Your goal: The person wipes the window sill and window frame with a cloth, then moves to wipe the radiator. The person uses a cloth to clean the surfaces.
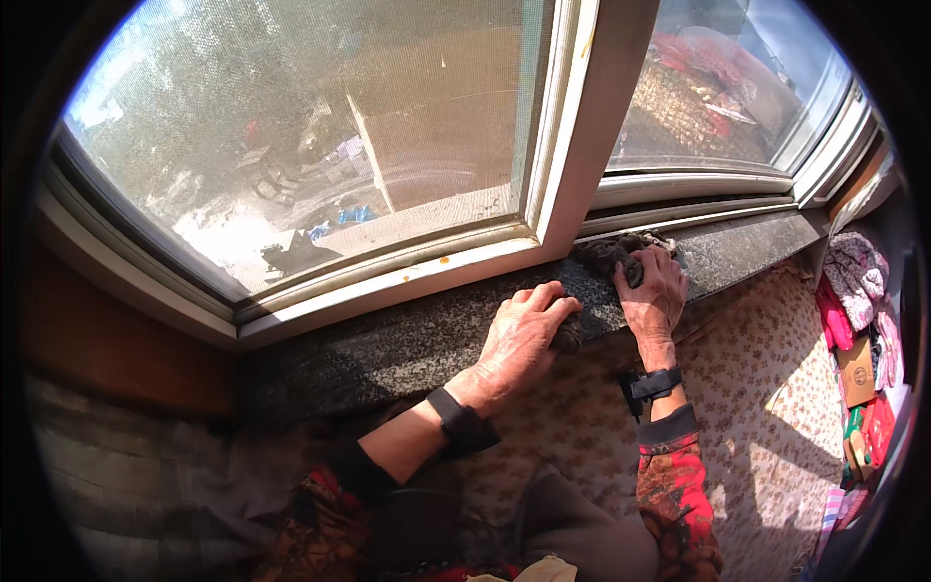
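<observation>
My right hand (654, 291) presses a crumpled dark grey rag (607, 258) onto the speckled stone windowsill (414, 349), close against the window frame. Nearer the sill's front edge, my left hand (515, 338) has its fingers curled over a dark bunched cloth (568, 335). Most of that cloth is hidden beneath the fingers. Whether it joins the rag under my right hand cannot be made out. Black straps circle both wrists.
A white-framed window with a screened sash (364, 145) rises behind the sill. Below lies a flower-patterned cover (756, 364). Folded clothes (858, 276) and a brown cardboard piece (857, 371) are piled at the right. My bent knee (574, 509) is underneath.
</observation>
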